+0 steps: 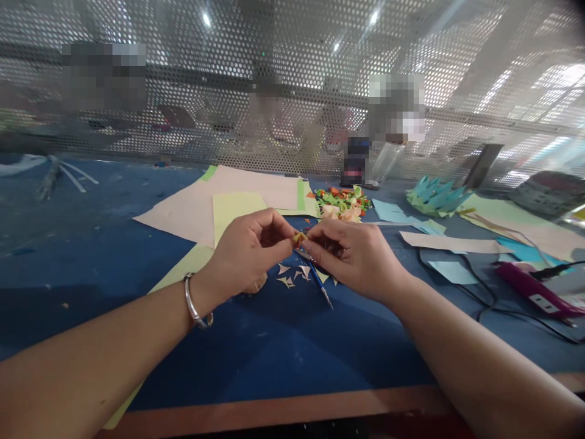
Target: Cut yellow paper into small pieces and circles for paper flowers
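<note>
A small folded yellow paper piece (299,238) is pinched between the fingertips of both hands, above the middle of the blue table. My left hand (253,247) is closed on its left side, with a silver bracelet (194,302) at the wrist. My right hand (350,253) grips it from the right. Below the hands lie a thin blue-handled tool (322,285) and several pointed paper scraps (287,281). A round tan object (256,284) is partly hidden under my left hand. Behind them sits a heap of small green, orange and peach folded papers (342,201).
Pale pink paper sheets (183,210) and a yellow sheet (235,207) spread at the back left. To the right are a spiky turquoise paper piece (434,195), a pink paper strip (457,243), and a purple power strip (532,292) with black cables. A perforated metal screen (301,134) borders the back.
</note>
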Demonstrator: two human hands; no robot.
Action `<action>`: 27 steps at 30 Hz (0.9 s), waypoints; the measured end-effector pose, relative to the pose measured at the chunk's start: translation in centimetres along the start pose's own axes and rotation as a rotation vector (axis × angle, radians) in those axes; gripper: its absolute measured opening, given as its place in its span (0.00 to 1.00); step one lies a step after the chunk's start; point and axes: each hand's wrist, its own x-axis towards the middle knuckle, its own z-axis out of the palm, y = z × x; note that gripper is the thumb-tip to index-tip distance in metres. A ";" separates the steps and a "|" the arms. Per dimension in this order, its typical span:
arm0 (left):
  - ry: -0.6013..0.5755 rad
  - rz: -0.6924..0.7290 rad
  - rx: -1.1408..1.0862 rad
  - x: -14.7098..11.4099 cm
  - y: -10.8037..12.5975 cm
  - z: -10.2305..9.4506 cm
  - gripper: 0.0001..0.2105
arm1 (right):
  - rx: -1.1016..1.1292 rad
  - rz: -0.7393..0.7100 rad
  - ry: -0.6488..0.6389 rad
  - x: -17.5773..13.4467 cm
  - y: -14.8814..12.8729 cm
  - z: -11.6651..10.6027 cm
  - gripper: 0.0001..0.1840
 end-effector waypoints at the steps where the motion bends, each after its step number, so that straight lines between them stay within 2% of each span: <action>1: -0.003 0.012 -0.011 0.0 0.1 0.0 0.08 | 0.003 -0.001 -0.001 0.0 0.0 0.0 0.12; 11: -0.026 0.077 0.060 0.1 -0.3 -0.4 0.07 | 0.025 0.027 -0.022 -0.1 0.1 0.0 0.14; 15: -0.033 0.103 0.169 0.0 -0.2 -0.4 0.06 | 0.031 0.033 -0.026 -0.1 0.0 -0.2 0.13; 20: -0.019 0.127 0.274 -0.1 -0.1 -0.5 0.04 | -0.002 0.038 0.028 0.0 0.6 -0.6 0.13; 24: -0.015 0.093 0.263 -0.1 -0.4 -0.5 0.06 | -0.118 0.132 0.105 0.4 2.3 -1.6 0.14; 27: -0.017 0.066 0.270 0.0 -0.6 -0.6 0.06 | -0.295 0.275 0.074 0.7 4.4 -2.7 0.14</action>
